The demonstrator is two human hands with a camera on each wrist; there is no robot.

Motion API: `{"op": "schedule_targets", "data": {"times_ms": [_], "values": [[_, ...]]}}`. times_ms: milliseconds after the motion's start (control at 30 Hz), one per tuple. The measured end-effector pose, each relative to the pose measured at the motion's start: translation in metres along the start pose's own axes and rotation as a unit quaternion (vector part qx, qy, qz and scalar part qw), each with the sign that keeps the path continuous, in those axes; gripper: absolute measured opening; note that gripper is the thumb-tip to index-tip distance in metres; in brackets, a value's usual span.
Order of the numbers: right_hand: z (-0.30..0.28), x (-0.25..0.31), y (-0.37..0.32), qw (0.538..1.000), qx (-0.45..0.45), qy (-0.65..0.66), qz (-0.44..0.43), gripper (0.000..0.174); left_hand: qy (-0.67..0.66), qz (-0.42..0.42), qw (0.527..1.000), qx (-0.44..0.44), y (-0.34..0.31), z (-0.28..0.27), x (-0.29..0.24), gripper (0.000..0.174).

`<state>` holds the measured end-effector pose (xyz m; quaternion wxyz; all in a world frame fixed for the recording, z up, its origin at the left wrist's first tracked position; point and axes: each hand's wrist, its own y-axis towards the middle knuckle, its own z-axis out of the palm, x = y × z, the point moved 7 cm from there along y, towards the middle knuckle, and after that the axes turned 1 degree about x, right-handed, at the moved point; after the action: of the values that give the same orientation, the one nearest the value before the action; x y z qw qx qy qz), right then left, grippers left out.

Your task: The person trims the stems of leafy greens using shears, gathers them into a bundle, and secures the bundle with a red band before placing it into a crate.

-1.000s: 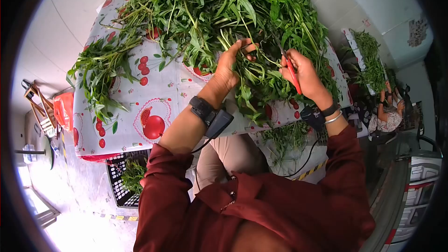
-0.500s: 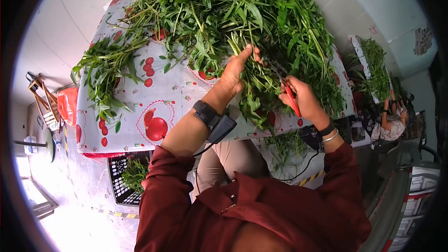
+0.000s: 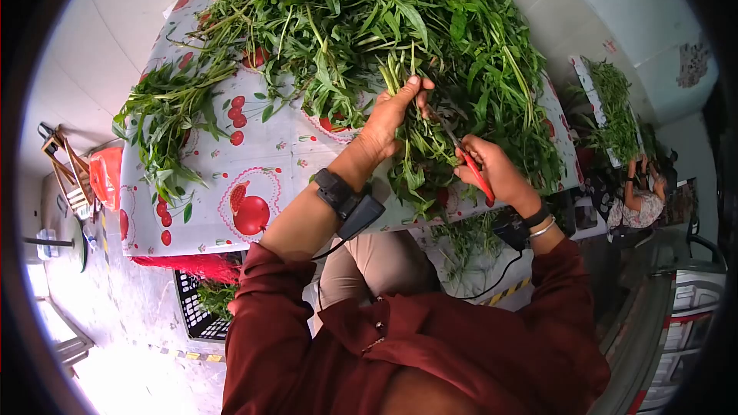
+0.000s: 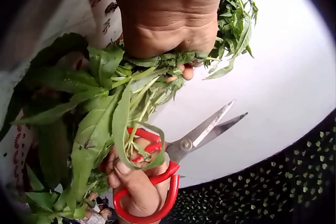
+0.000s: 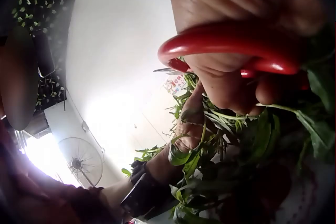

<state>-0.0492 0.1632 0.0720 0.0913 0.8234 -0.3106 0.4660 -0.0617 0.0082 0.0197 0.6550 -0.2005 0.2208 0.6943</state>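
My left hand (image 3: 387, 121) grips a bunch of leafy green stems (image 3: 390, 71), the cut ends poking up past the thumb. The bunch's leaves (image 4: 89, 129) hang below that hand in the left wrist view. Red-handled scissors (image 3: 477, 175) are in my right hand (image 3: 501, 174), its thumb and fingers through the loops. Their blades (image 4: 207, 129) stand slightly apart, beside the bunch and below the left hand. A large heap of the same greens (image 3: 346, 15) lies behind both hands on the table.
A fruit-print tablecloth (image 3: 292, 184) covers the table, with a smaller bunch of greens (image 3: 165, 100) at its left. Beneath the left edge are red netting (image 3: 192, 265) and a black crate (image 3: 184, 303) holding greens. Another person (image 3: 642, 204) works at a greens-covered table (image 3: 611, 100) far right.
My right hand has come down towards me with the scissors, which now point to just below the left hand. The left hand has shifted slightly right, its fingers closed more around the stems.
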Motion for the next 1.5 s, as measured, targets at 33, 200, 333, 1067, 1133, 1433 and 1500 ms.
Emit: {"op": "schedule_targets", "data": {"times_ms": [33, 200, 333, 1067, 1133, 1433, 1500], "values": [[0.002, -0.001, -0.001, 1.0, 0.01, 0.0, 0.0, 0.02, 0.031, 0.002, 0.999, -0.016, -0.001, -0.001, -0.002, 0.027], [-0.032, 0.01, 0.012, 0.994, -0.087, 0.066, -0.014, 0.015, 0.079, 0.013, 0.996, 0.023, 0.001, -0.003, -0.002, 0.028], [-0.064, 0.027, 0.048, 0.981, -0.15, 0.099, -0.068, 0.013, 0.119, 0.018, 0.992, 0.029, -0.004, 0.003, -0.002, 0.027], [-0.049, 0.041, 0.121, 0.989, -0.022, 0.112, -0.098, 0.021, 0.126, 0.001, 0.991, 0.033, 0.0, 0.001, -0.003, 0.028], [-0.044, 0.041, 0.121, 0.985, -0.004, 0.143, -0.093, 0.021, 0.125, -0.001, 0.991, 0.036, -0.001, 0.002, -0.003, 0.028], [-0.039, 0.052, 0.12, 0.983, 0.027, 0.155, -0.096, 0.019, 0.123, 0.0, 0.992, 0.036, 0.0, 0.003, -0.003, 0.029], [-0.038, 0.054, 0.12, 0.983, 0.016, 0.156, -0.099, 0.018, 0.13, -0.006, 0.991, 0.038, 0.0, 0.003, -0.002, 0.029]]}}
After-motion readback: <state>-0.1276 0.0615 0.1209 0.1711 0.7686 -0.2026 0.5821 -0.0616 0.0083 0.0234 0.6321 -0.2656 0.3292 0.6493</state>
